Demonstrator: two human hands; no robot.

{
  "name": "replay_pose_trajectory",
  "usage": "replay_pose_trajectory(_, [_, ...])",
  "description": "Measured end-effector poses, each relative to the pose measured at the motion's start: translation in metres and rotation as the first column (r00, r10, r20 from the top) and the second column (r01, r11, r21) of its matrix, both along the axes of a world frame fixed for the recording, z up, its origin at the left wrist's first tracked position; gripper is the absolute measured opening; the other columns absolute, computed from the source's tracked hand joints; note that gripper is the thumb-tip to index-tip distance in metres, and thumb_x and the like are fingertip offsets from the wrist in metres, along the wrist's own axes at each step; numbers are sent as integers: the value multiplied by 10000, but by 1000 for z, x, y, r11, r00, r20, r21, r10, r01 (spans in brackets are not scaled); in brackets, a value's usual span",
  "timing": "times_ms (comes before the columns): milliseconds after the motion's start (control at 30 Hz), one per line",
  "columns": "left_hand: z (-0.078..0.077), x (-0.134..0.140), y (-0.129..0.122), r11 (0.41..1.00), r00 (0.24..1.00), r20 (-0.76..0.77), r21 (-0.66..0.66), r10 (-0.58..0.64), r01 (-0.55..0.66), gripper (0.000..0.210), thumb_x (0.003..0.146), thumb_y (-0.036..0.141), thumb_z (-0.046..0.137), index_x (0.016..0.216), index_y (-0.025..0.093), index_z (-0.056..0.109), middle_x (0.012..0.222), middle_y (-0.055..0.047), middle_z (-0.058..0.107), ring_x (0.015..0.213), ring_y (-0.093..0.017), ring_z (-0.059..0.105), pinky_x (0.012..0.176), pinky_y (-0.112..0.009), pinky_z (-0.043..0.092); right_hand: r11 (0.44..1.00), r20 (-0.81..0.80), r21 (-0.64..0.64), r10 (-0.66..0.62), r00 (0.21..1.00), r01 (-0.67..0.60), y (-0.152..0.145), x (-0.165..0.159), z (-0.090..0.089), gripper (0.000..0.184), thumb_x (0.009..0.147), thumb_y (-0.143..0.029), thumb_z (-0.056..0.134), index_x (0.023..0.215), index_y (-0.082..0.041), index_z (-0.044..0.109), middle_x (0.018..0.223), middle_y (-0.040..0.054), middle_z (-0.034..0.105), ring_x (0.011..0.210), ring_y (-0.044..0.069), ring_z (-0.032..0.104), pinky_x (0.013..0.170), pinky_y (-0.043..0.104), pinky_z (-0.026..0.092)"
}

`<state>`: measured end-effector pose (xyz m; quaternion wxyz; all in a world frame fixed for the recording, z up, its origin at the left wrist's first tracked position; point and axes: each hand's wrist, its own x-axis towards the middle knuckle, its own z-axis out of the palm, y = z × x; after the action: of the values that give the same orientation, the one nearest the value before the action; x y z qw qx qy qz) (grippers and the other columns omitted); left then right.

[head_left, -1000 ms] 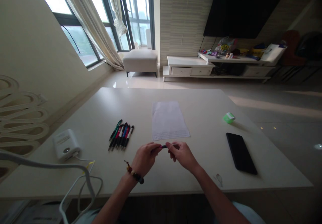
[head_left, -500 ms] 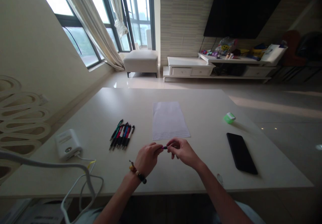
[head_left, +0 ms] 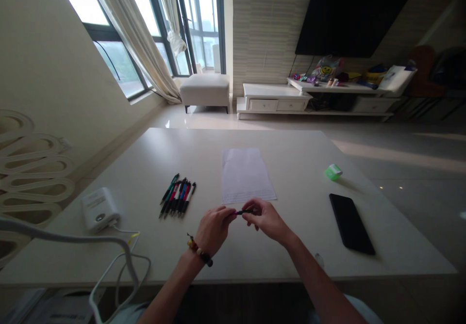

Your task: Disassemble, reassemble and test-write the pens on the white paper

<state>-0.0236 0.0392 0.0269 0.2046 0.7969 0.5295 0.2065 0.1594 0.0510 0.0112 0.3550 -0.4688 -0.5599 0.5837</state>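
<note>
We have a wide white desk point(head_left: 294, 159) before us, with a sheet of paper point(head_left: 247, 174) flat near its middle. Our left hand point(head_left: 213, 227) and right hand point(head_left: 269, 221) are close together, just on our side of the paper. A black phone point(head_left: 351, 224) lies slanted on the right, and a white box point(head_left: 100, 209) with a cord point(head_left: 126, 230) sits on the left. Between box and paper we see a slanted row of pens point(head_left: 177, 198), apart from our hands. A small green case point(head_left: 333, 171) rests beyond the phone. Smallest is the pen point(head_left: 240, 212) we hold crosswise between our hands: our left fingers pinch its pink part, our right fingers its black part, and they hide the rest.
</note>
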Motion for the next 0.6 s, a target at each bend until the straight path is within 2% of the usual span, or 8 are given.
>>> replay_pose_trajectory(133, [-1,0,1,1000,1000,4,-3,-1,1,269,914,285,413,883,216,671,854,-30,677,727,-137,603,662,-241,389,998,-10,-48,45,999,-45,1,-1,0,358,810,-487,531,828,-138,609,633,23,624,438,99,542,372,195,356])
replay_pose_trajectory(233, [-1,-1,1,1000,1000,15,-19,-9,10,273,912,272,407,869,209,668,799,-26,678,713,-143,604,658,-245,389,998,-2,60,-29,1000,29,2,0,1,255,733,-390,653,813,-148,640,667,17,634,515,108,567,463,218,422])
replay_pose_trajectory(300, [-1,-1,1,999,999,42,-31,-16,17,275,914,264,395,876,206,662,763,-21,676,712,-146,608,666,-246,395,993,-8,102,-66,998,67,3,1,2,248,684,-353,706,829,-159,653,687,15,644,572,124,591,520,234,451])
replay_pose_trajectory(467, [0,-1,2,998,997,69,-43,-43,46,277,908,255,389,840,200,651,775,-32,678,717,-151,609,660,-243,404,998,10,43,-39,999,39,1,2,2,320,777,-455,594,801,-139,638,612,31,644,475,116,553,439,225,411])
replay_pose_trajectory(533, [-1,0,2,997,996,73,-58,-47,51,269,901,252,395,826,198,647,783,-37,679,718,-152,609,655,-242,407,996,44,67,-69,997,66,0,1,2,315,795,-447,568,763,-140,632,596,33,639,456,115,540,446,236,422])
replay_pose_trajectory(600, [-2,0,2,996,996,90,-86,-27,35,254,895,258,403,838,199,644,778,-35,680,711,-152,612,645,-240,410,983,78,142,-130,989,118,-2,-1,3,245,767,-396,615,773,-152,644,637,38,657,523,135,579,510,257,460])
